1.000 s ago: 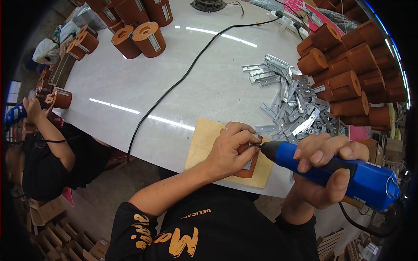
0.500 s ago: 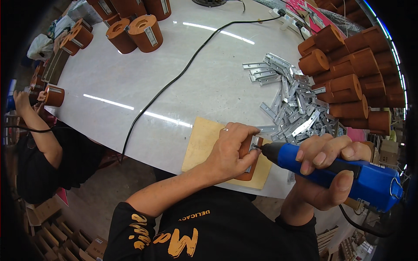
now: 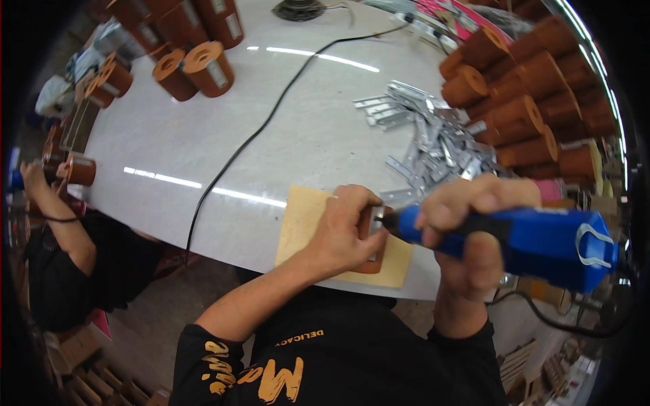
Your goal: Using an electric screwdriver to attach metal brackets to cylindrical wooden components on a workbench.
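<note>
My left hand [image 3: 347,233] is closed around an orange-brown wooden cylinder [image 3: 372,264], thumb and fingers on either side of a metal strip [image 3: 377,223] lying along it. The cylinder rests on a pale yellow board [image 3: 298,216] at the table's near edge. In my right hand [image 3: 467,223] is a corded blue electric screwdriver [image 3: 548,243], held nearly level. Its dark tip points left at the metal strip, beside my left thumb; blur hides whether it touches a screw. The cylinder's far side is partly hidden by my left hand.
A heap of metal strips [image 3: 440,145] lies beyond the screwdriver. Brown cylinders [image 3: 514,122] are stacked at right, and others [image 3: 208,70] stand far left. A black cable [image 3: 257,132] crosses the white table [image 3: 169,142]. Another person's arm [image 3: 64,216] works at the left edge.
My right hand and the screwdriver have shifted up and left in view, with the tool more level. My left hand still grips the cylinder. The whole view has shifted slightly.
</note>
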Tool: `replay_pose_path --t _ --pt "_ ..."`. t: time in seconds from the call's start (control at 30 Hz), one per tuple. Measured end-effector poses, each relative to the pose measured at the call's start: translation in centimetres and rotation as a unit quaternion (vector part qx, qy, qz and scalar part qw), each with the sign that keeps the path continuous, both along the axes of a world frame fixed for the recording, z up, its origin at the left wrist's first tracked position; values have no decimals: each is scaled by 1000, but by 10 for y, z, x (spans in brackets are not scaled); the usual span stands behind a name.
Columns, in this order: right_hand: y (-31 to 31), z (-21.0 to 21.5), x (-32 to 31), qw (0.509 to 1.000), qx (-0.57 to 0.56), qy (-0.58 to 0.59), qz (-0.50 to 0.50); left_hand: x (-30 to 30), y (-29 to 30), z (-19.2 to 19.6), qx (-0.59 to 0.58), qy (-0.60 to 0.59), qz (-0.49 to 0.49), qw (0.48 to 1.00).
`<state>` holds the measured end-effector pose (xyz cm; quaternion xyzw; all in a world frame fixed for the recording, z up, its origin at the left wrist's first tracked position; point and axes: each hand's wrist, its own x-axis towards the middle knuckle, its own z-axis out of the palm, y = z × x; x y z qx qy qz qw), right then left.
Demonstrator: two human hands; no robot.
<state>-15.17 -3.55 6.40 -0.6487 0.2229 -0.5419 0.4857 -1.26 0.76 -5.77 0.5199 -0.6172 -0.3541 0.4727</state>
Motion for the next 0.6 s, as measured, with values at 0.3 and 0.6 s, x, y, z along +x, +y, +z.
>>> replay_pose_path --t 0.3,0.6 --pt "-3 48 -148 947 -110 -188 -238 -11 4 7 34 -29 8 999" --pt "-23 -26 -295 781 -48 -112 -612 -3 16 26 -49 -103 23 993"
